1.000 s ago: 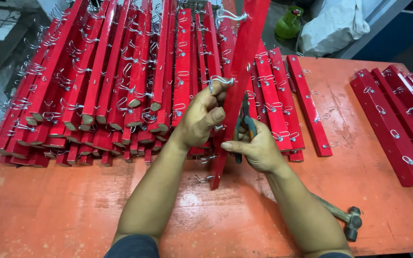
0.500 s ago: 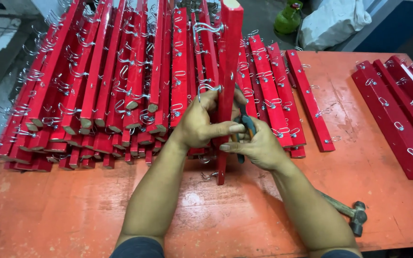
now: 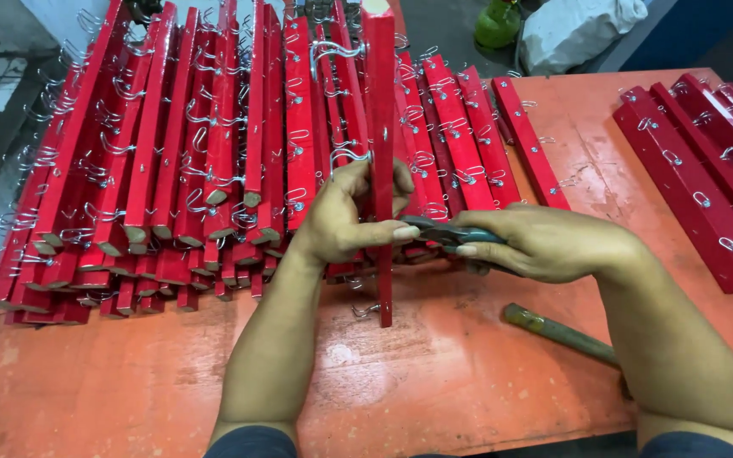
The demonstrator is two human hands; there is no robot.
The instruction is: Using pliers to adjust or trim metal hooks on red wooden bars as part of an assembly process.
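– Orange-red worktop (image 3: 468, 382), scuffed, w/ a big pile of red wooden bars (image 3: 171, 170) stacked across the far left, wire hooks sticking out all over. What's in the hands?

– Left hand (image 3: 345, 216) holds one red bar (image 3: 378, 161) set on edge, running from near the top of the view down to the worktop just below the hand. Fingers curled round it, thumb pointing right along its side. Forearm comes straight up from the bottom edge, wrist bent a bit toward the bar.

– And the right?

– Right hand (image 3: 553, 242) lies palm down, fingers closed over the handles of dark pliers (image 3: 443, 233). Pliers point left, nose right at the bar next to the left thumb. Can't tell if the nose bites a hook or only touches the wood. Right forearm comes in from the lower right corner at a slant.

– Anything else nearby?

– Hammer (image 3: 562, 335) flat on the worktop under the right wrist, handle only partly seen. Smaller stack of red bars (image 3: 697, 187) at the far right. Off the worktop's back edge: a white sack (image 3: 583, 30) and a green bottle (image 3: 498, 21) on the floor.
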